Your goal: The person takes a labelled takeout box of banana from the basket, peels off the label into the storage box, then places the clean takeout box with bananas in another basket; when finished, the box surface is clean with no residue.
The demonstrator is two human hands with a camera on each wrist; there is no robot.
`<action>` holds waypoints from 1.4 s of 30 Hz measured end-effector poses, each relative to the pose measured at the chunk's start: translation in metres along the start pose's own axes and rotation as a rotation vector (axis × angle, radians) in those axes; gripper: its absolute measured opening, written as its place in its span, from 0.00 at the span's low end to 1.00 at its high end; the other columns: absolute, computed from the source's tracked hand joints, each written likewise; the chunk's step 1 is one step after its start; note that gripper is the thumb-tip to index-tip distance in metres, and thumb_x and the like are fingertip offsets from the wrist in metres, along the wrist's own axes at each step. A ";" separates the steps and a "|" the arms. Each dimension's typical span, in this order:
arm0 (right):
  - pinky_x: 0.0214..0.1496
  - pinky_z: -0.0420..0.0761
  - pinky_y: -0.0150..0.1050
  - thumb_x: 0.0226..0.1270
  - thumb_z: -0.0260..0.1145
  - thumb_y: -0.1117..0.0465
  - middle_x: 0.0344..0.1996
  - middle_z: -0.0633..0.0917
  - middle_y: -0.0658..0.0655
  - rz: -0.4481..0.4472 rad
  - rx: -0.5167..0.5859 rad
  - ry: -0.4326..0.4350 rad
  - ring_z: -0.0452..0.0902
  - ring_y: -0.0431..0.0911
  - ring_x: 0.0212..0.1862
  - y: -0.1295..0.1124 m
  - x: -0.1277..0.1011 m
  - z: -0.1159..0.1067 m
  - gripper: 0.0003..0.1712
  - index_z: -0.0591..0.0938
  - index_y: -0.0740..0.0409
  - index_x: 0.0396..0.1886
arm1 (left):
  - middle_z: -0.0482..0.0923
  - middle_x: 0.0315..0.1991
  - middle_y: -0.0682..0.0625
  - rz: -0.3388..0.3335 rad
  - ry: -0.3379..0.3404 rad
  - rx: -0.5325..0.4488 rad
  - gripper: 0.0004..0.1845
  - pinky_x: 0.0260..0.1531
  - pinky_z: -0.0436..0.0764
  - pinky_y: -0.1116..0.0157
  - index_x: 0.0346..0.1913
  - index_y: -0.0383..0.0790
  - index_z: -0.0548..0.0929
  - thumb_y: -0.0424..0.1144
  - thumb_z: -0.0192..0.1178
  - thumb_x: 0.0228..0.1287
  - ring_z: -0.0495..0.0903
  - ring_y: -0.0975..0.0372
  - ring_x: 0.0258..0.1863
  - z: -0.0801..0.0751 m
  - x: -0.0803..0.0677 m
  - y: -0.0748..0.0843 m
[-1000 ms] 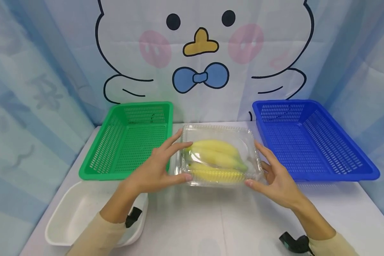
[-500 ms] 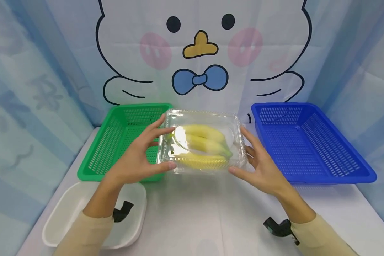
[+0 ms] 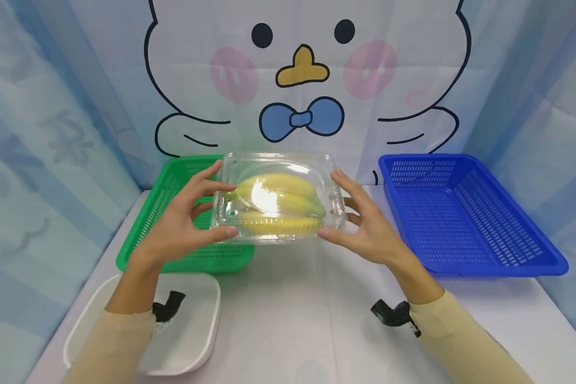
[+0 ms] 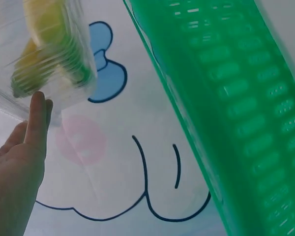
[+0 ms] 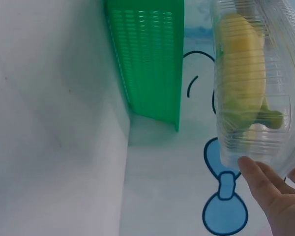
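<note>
A clear plastic clamshell box (image 3: 288, 162) with yellow bananas (image 3: 280, 194) inside is held up off the table between both hands. My left hand (image 3: 177, 218) grips its left end, thumb at the near edge and fingers along the side. At the opposite end my right hand (image 3: 369, 229) grips it the same way. The box overlaps the right part of the green basket (image 3: 149, 213) in the head view. Both wrist views show the box (image 4: 73, 54) raised beside the green basket (image 5: 147, 59), with fingertips touching its wall.
On the right of the table stands a blue plastic basket (image 3: 461, 224). A white basin (image 3: 206, 330) sits at the front left, below my left forearm. Behind the table hangs a curtain (image 3: 297, 64) printed with a cartoon face.
Both hands have raised the box of bananas from near the table and carried it left, so it now overlaps the green basket. The baskets and basin stay put.
</note>
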State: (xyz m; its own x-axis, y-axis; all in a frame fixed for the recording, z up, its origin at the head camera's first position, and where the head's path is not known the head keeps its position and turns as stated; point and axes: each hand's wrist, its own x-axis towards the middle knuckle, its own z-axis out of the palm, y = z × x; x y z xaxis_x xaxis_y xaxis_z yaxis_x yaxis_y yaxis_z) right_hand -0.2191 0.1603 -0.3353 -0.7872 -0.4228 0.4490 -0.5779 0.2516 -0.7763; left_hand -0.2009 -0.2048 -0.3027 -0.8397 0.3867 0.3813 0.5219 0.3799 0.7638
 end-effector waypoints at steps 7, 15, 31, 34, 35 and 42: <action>0.62 0.81 0.54 0.60 0.79 0.64 0.83 0.50 0.43 0.056 0.046 -0.059 0.72 0.58 0.69 0.002 0.022 0.011 0.49 0.67 0.42 0.78 | 0.47 0.83 0.61 -0.037 0.012 -0.006 0.32 0.66 0.72 0.70 0.66 0.47 0.78 0.29 0.76 0.58 0.70 0.58 0.68 -0.019 -0.006 -0.009; 0.65 0.79 0.51 0.60 0.79 0.59 0.82 0.51 0.42 0.080 0.031 -0.098 0.72 0.57 0.68 0.002 0.047 0.027 0.43 0.71 0.45 0.75 | 0.46 0.83 0.60 -0.087 -0.004 0.027 0.31 0.70 0.71 0.49 0.67 0.45 0.77 0.29 0.73 0.62 0.64 0.54 0.73 -0.042 -0.011 -0.022; 0.67 0.77 0.56 0.63 0.76 0.49 0.82 0.51 0.47 0.073 0.059 -0.145 0.69 0.60 0.72 0.002 0.094 0.082 0.41 0.71 0.46 0.73 | 0.50 0.83 0.53 -0.145 0.072 0.024 0.32 0.60 0.71 0.78 0.73 0.40 0.71 0.25 0.65 0.67 0.63 0.52 0.76 -0.087 -0.032 -0.042; 0.67 0.77 0.56 0.64 0.76 0.51 0.83 0.50 0.50 0.073 0.082 -0.152 0.69 0.61 0.72 0.005 0.097 0.091 0.40 0.71 0.47 0.73 | 0.50 0.83 0.54 -0.177 0.069 0.026 0.32 0.59 0.72 0.79 0.73 0.41 0.72 0.26 0.66 0.68 0.61 0.48 0.77 -0.094 -0.032 -0.044; 0.67 0.77 0.56 0.64 0.76 0.52 0.83 0.50 0.51 0.076 0.088 -0.152 0.69 0.61 0.72 0.006 0.097 0.094 0.39 0.72 0.47 0.73 | 0.50 0.83 0.54 -0.188 0.067 0.029 0.31 0.59 0.72 0.79 0.73 0.42 0.72 0.27 0.66 0.68 0.60 0.48 0.77 -0.096 -0.031 -0.044; 0.68 0.76 0.54 0.66 0.75 0.51 0.83 0.51 0.52 0.098 0.092 -0.167 0.69 0.63 0.71 0.009 0.107 0.113 0.38 0.72 0.47 0.74 | 0.51 0.83 0.52 -0.214 0.064 -0.020 0.31 0.60 0.70 0.76 0.73 0.42 0.71 0.26 0.63 0.70 0.57 0.46 0.78 -0.111 -0.036 -0.054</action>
State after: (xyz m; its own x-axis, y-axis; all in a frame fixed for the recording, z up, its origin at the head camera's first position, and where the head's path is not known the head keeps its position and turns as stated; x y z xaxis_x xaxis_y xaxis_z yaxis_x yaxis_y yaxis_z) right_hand -0.2842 0.0188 -0.3443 -0.7879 -0.5401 0.2957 -0.4722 0.2217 -0.8532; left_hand -0.2157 -0.3326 -0.2992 -0.9391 0.2447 0.2414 0.3283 0.4303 0.8409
